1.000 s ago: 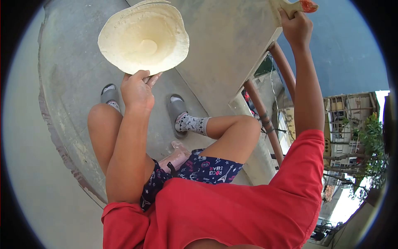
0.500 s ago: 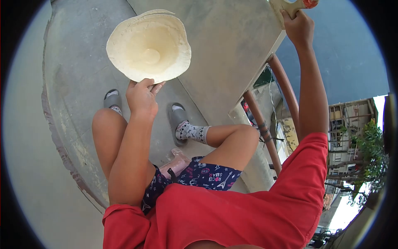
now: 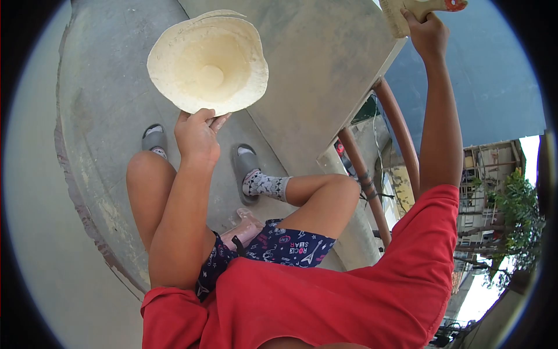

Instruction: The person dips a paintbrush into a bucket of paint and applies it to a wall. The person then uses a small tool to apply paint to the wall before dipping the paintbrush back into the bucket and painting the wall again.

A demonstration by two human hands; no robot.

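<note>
My left hand (image 3: 197, 135) is closed on the near rim of a wide, cream-coated bowl (image 3: 209, 49) with an uneven edge. The bowl tips towards me, showing its pale inside and a round flat patch at the bottom. Up at the top right, my right hand (image 3: 429, 36) grips a broad paintbrush (image 3: 396, 22) by its pale handle, which ends in a red tip. The cream-coated brush head overlaps the far corner of the grey wall (image 3: 319, 64) in this view. Pale smears mark the fingers of my left hand.
My feet, in grey slides (image 3: 246, 168), rest on a concrete floor (image 3: 104, 110) with a rough broken edge at left. A pink plastic seat (image 3: 247, 227) shows between my legs. Reddish-brown pipe rails (image 3: 401, 128) stand at right, with buildings and a tree (image 3: 517, 200) beyond.
My right hand and the paintbrush have shifted a little to the right. The bowl stays in my left hand, nearly in the same place.
</note>
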